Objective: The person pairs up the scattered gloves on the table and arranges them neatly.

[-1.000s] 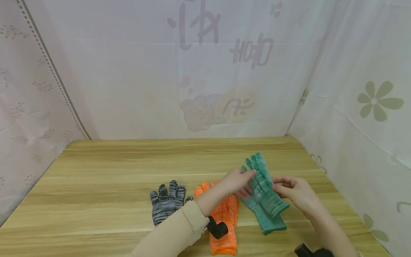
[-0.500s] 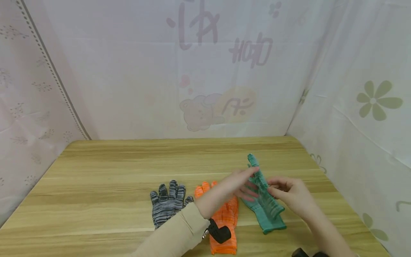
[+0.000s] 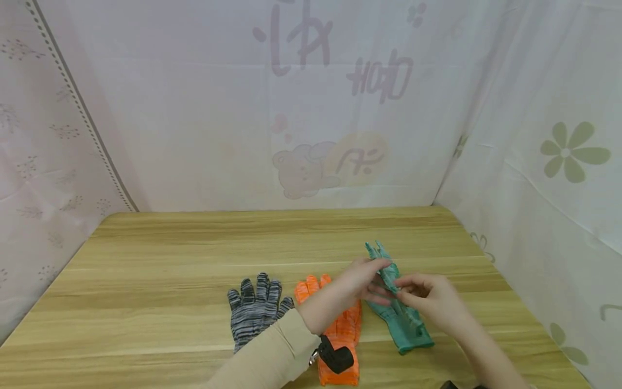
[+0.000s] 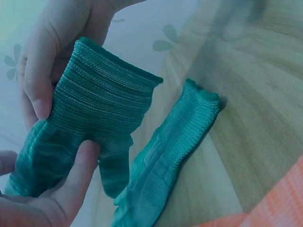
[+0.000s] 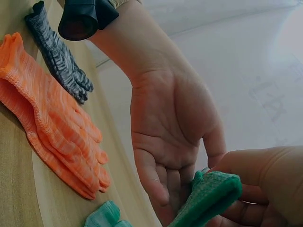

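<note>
One green knitted glove point(image 4: 99, 94) is held raised between both hands. My left hand point(image 3: 362, 278) grips it, thumb lying across the fabric in the left wrist view. At its side, my right hand point(image 3: 432, 300) pinches the glove's edge between thumb and fingers. A second green glove point(image 3: 407, 332) lies below on the table, its cuff toward the person and its finger end partly hidden by the raised glove and the hands.
Orange gloves point(image 3: 342, 329) lie left of the green ones, partly under the left forearm. Farther left is a black-and-grey striped glove point(image 3: 255, 308), partly covered by the sleeve. A wooden table point(image 3: 170, 259) bears everything, with printed curtains point(image 3: 194, 135) around it.
The raised green glove has turned and narrowed, its finger end dropping lower. My right hand has moved left, close to the left hand. The lower glove has stayed put.
</note>
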`<state>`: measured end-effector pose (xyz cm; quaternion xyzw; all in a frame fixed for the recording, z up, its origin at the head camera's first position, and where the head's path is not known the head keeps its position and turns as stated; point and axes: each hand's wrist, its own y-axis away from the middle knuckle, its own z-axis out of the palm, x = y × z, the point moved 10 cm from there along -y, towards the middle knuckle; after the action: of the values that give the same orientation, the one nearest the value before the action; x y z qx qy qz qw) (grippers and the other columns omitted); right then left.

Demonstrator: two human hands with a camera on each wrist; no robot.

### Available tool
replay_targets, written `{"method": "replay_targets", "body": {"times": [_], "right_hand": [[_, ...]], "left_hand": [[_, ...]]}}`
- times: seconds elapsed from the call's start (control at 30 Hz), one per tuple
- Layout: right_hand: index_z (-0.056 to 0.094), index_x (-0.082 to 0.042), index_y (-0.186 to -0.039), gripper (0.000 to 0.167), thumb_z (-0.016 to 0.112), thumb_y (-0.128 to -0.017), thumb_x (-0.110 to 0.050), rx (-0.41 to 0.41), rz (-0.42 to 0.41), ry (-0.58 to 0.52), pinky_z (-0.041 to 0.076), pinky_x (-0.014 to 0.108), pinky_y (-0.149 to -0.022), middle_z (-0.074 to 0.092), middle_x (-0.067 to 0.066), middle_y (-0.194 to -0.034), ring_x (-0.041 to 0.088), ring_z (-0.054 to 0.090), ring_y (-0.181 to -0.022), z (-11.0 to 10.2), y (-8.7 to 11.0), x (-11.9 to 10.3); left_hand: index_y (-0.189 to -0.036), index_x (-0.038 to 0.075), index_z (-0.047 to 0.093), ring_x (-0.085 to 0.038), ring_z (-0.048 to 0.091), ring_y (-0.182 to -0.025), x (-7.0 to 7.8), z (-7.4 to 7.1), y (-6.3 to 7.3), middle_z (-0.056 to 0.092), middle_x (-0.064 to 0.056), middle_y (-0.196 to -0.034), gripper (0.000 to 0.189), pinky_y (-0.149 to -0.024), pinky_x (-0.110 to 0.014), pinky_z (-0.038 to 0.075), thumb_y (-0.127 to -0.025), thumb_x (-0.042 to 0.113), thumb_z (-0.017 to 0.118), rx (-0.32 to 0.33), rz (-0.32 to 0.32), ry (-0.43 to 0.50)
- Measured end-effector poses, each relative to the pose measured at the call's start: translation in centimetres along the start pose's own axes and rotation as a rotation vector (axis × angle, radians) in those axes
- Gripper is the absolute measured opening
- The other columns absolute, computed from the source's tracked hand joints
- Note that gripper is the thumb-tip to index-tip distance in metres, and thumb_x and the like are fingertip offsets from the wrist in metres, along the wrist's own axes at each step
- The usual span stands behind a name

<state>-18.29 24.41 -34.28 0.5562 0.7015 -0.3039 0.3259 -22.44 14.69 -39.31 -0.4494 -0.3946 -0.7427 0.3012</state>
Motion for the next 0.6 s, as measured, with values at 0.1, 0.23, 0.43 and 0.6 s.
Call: {"method": "replay_targets", "body": {"times": [0.1,0.23,0.43,0.6], "right_hand": [[0.068,0.005,-0.105,0.02,0.067,-0.087,-0.004,-0.012,-0.015,0.004,0.053,0.027,-0.06,0.068,0.006,-0.087,0.013,0.062,-0.071,0.3,0.0,-0.1],[0.069,0.004,-0.105,0.02,0.068,-0.087,-0.005,-0.017,-0.016,0.01,0.053,0.028,-0.06,0.068,0.006,-0.087,0.013,0.063,-0.071,0.4,-0.1,0.0],[0.069,0.003,-0.107,0.021,0.065,-0.092,-0.012,0.071,0.018,-0.015,0.055,0.032,-0.065,0.068,0.013,-0.1,0.02,0.064,-0.078,-1.0,-0.2,0.8],[0.065,0.005,-0.114,0.03,0.058,-0.097,-0.02,0.145,0.112,-0.02,0.054,0.031,-0.068,0.067,0.015,-0.101,0.023,0.064,-0.079,-2.9,-0.4,2.9]], "left_hand": [[-0.101,-0.003,0.057,-0.038,0.068,-0.082,-0.1,0.0,-0.1,0.06,-0.016,-0.078,0.02,-0.07,-0.044,0.056,-0.099,0.016,0.049,0.013,0.001,0.03],[-0.091,-0.001,0.054,-0.039,0.067,-0.082,-0.3,0.0,-0.3,0.055,-0.013,-0.071,0.015,-0.07,-0.044,0.056,-0.098,0.009,0.045,0.026,0.0,0.067],[-0.115,-0.005,0.051,-0.039,0.066,-0.088,-0.3,-0.3,-0.3,0.065,-0.019,-0.083,0.023,-0.074,-0.045,0.056,-0.099,0.009,0.041,0.022,0.018,0.07],[-0.112,-0.003,0.053,-0.039,0.067,-0.088,-0.3,-0.5,-0.5,0.067,-0.02,-0.086,0.021,-0.074,-0.046,0.055,-0.1,0.009,0.041,0.01,0.021,0.086]]}}
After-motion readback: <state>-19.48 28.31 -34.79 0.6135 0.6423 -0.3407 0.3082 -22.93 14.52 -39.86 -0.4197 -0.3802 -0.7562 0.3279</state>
